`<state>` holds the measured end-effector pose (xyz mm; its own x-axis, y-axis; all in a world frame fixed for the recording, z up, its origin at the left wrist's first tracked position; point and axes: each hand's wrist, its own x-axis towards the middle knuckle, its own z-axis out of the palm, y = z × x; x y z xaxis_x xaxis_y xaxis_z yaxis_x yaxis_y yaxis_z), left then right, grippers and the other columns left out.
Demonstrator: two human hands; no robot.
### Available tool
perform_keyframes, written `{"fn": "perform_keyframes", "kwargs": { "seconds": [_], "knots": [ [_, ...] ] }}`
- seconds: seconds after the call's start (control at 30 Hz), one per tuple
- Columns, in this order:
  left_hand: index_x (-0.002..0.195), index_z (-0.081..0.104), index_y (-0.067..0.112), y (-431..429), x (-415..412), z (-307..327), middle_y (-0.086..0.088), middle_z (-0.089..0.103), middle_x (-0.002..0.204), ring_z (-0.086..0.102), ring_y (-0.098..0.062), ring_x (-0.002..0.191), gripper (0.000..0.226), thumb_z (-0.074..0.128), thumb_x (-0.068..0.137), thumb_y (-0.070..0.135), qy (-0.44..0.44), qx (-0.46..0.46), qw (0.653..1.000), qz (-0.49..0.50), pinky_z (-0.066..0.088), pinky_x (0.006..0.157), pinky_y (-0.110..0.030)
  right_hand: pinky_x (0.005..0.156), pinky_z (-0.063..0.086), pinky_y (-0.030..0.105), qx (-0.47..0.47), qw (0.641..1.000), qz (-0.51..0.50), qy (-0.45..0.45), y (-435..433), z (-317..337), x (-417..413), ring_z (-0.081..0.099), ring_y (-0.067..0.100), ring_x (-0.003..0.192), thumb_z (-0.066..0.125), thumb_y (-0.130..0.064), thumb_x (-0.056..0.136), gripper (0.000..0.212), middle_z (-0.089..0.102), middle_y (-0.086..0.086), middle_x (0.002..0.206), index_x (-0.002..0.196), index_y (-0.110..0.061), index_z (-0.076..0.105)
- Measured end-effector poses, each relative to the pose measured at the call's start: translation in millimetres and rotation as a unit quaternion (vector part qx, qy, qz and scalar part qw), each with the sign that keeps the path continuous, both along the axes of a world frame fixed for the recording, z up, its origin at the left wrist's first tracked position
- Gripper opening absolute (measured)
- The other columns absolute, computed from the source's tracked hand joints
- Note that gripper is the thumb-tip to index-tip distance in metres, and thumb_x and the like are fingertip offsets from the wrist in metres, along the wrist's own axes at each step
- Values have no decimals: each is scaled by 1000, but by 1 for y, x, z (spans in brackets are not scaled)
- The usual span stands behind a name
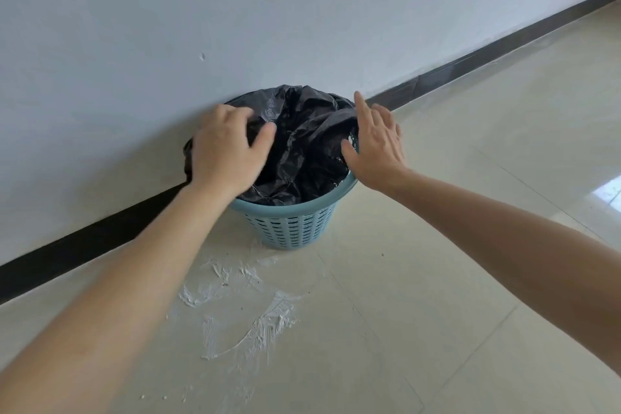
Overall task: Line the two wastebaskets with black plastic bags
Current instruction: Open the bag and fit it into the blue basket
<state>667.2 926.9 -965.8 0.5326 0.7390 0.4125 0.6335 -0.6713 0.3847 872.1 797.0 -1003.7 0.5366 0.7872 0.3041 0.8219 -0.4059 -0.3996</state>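
Left hand (225, 148) grips black bag (304, 134) at wastebasket (292, 227) rim; right hand (379, 149) flat, holding nothing.

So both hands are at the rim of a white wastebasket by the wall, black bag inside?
Not white: the head view shows the wastebasket is light blue. The left hand and right hand are at its rim, black bag inside, by the wall.
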Motion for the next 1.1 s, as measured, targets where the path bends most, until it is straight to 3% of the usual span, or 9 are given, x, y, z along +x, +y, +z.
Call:
{"fn": "perform_keyframes", "kwargs": {
  "seconds": [0.17,0.4,0.53,0.63,0.73,0.83,0.9,1.03,1.1],
  "knots": [
    [136,44,18,-40,15,-22,-4,64,119,53,-31,111,62,68,82,39,223,-102,967,-67,46,86,-43,83,46,36,57,998,7,27,-4,-6,4,47,27,107,51,-11,83,48,49,4,107,130,-23,57],
    [109,68,18,-55,12,-25,-7,57,104,55,-26,94,27,57,85,13,30,-8,996,-78,43,65,-33,75,50,40,95,985,139,28,-42,-17,21,51,17,80,48,-27,86,14,44,-4,100,97,-20,54],
    [134,48,23,-50,10,-30,-1,58,123,57,-26,107,62,71,78,38,117,-129,984,-23,46,73,-35,75,43,28,90,991,78,54,-48,-19,20,52,8,83,38,-53,97,30,47,-5,99,90,-28,53],
    [119,64,31,-45,8,-23,7,71,102,65,-22,97,37,68,82,34,144,-215,966,-28,53,79,-37,72,38,32,42,995,-64,70,-42,-17,14,48,16,89,27,-63,96,47,45,-4,100,85,-27,55],
    [105,69,21,-57,6,-20,1,67,86,62,-26,83,19,56,92,19,60,-128,987,-69,51,70,-38,67,41,32,19,973,-131,189,-35,-20,12,53,17,81,41,-42,96,27,52,-2,97,102,-22,60],
    [98,65,9,-76,4,-21,-9,58,90,53,-29,82,15,52,90,13,-12,75,989,-129,44,67,-42,62,54,28,37,875,-114,469,-31,-23,4,65,11,72,56,-21,93,29,67,1,85,121,-16,52],
    [92,63,6,-90,2,-23,-10,57,87,51,-28,74,13,52,88,12,-19,139,975,-171,44,61,-44,66,59,31,38,842,-115,525,-29,-28,1,67,14,67,62,-17,89,30,69,3,78,118,-15,53],
    [97,63,4,-103,-3,-35,-8,54,76,48,-25,64,15,51,88,6,-5,137,971,-195,44,50,-42,56,51,32,-69,961,-72,257,-30,-40,3,60,23,69,49,-16,86,9,63,3,80,92,-22,49],
    [90,66,4,-101,-6,-39,-8,54,74,47,-25,63,14,52,88,4,-6,158,965,-208,43,49,-41,60,51,37,-132,980,-34,146,-30,-44,4,58,32,73,45,-16,86,4,61,10,86,86,-19,46]
  ]
}}
